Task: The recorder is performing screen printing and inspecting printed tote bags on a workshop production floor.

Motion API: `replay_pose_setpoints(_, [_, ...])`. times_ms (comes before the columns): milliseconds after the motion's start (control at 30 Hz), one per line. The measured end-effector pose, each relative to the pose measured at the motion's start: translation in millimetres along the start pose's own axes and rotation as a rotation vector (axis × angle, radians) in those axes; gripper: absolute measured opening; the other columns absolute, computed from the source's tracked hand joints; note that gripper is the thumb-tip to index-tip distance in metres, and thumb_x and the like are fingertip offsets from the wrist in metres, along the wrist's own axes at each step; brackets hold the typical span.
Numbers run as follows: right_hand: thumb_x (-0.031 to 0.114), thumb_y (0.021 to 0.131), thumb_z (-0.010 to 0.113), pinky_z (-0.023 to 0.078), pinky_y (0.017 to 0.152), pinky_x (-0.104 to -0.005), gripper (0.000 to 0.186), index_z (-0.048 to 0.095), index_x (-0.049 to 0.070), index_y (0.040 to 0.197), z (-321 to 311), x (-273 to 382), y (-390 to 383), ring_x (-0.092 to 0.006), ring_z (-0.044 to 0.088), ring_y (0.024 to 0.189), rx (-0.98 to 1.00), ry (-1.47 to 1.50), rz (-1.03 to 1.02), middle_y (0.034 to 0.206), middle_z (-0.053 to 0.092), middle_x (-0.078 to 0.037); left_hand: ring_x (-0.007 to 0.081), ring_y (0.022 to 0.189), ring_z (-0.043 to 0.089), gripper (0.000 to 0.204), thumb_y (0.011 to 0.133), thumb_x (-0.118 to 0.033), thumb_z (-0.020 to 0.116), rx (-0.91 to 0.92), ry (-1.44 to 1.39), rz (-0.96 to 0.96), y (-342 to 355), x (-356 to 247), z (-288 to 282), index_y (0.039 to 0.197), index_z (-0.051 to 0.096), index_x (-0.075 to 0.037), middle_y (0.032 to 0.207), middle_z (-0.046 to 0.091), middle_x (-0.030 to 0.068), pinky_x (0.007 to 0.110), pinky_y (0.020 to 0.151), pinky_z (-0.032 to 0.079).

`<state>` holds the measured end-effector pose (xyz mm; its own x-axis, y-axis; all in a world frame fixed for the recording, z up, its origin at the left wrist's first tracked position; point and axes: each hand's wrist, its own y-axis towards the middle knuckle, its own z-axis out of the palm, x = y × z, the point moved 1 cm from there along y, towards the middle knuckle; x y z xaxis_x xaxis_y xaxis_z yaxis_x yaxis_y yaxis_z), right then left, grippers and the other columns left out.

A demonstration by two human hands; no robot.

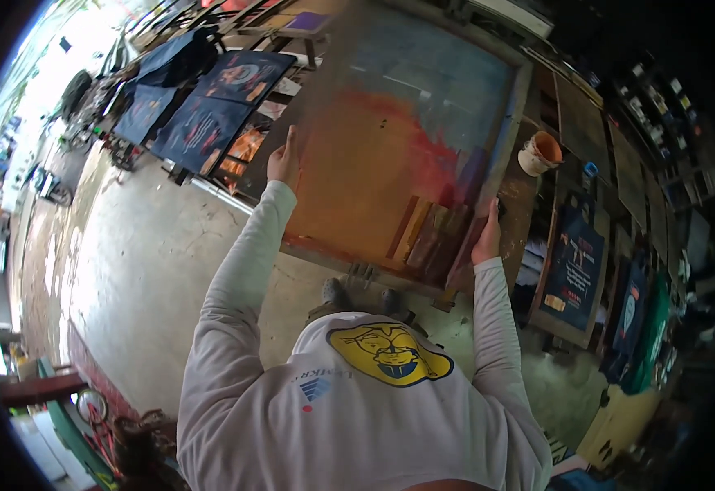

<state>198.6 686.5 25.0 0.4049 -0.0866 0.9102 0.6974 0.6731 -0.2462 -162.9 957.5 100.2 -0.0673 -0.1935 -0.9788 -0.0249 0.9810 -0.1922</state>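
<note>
A large rectangular printing screen, stained orange, red and grey-blue, fills the upper middle of the head view in front of me. My left hand grips its left edge, partly blurred against the frame. My right hand grips its right edge low down, near some dark streaks on the mesh. A white cup with an orange-stained inside stands on the wooden surface just right of the screen, above my right hand.
Dark printed fabric pieces lie on racks at left; more hang on boards at right. Concrete floor spreads below and left, with motorbikes beyond. A red bicycle and green object are at lower left.
</note>
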Motion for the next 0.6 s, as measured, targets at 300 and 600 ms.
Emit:
replay_pose_setpoints(300, [0.072,0.083,0.059,0.023,0.115,-0.0345,0.099,0.035,0.004,0.151,53,6,-12,-0.0206,0.027,0.144,-0.234,-0.259,0.092,0.158,0.031,-0.007,0.0081,0.048,0.043,0.061,0.078,-0.066,0.071,0.22,-0.1,0.107,86,79,19,0.064,0.055,-0.009,0.056,0.047,-0.0026,0.027,0.045,0.034])
replay_pose_setpoints(600, [0.083,0.07,0.06,0.035,0.104,-0.0382,0.119,0.045,-0.012,0.138,69,-60,-9,-0.0249,0.047,0.127,-0.522,-0.343,0.339,0.142,0.049,-0.014,0.0125,0.052,0.051,0.072,0.074,-0.065,0.074,0.244,0.237,-0.241,126,112,-4,0.082,0.067,0.007,0.066,0.059,0.0054,0.031,0.046,0.038])
